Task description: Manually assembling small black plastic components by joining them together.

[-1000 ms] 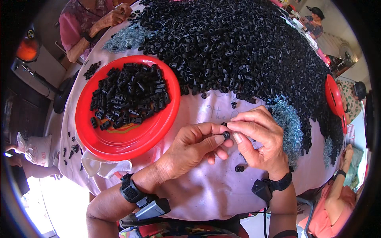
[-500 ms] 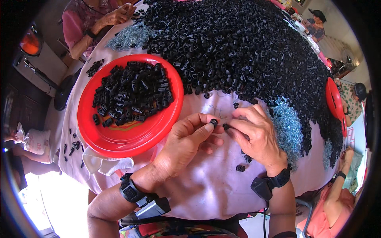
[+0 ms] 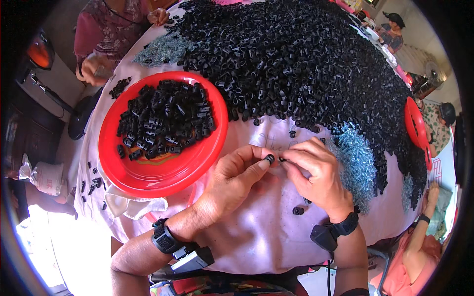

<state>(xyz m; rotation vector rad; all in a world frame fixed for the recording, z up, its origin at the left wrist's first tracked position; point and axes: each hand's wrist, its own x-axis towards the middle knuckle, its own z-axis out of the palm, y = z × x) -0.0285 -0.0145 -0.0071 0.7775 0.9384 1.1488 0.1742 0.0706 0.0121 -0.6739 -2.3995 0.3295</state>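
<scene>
My left hand [image 3: 236,178] pinches a small black plastic cord-lock barrel [image 3: 269,158] between thumb and forefinger, its end toward the right. Facing it closely, my right hand [image 3: 318,172] grips a smaller black piece [image 3: 282,159] at the fingertips; the fingers mostly cover it, so its exact shape is hidden. Both hands are just above the pink cloth, in front of a great heap of black cord-lock parts [image 3: 296,64]. Beside my right hand lies a pile of tiny silvery-blue springs [image 3: 356,167]. A loose black part [image 3: 298,210] rests below that hand.
A red plastic basin [image 3: 148,185] with many black cord locks [image 3: 165,118] stands left of my hands. A white cloth item [image 3: 133,204] sticks out under its rim. Another spring pile [image 3: 165,48] lies at the far left. Other people sit around the table, one at upper left [image 3: 118,29].
My hands have drawn slightly closer, bringing the two black pieces nearer each other. The person at upper left has moved their arms apart, one hand now lower beside the table edge.
</scene>
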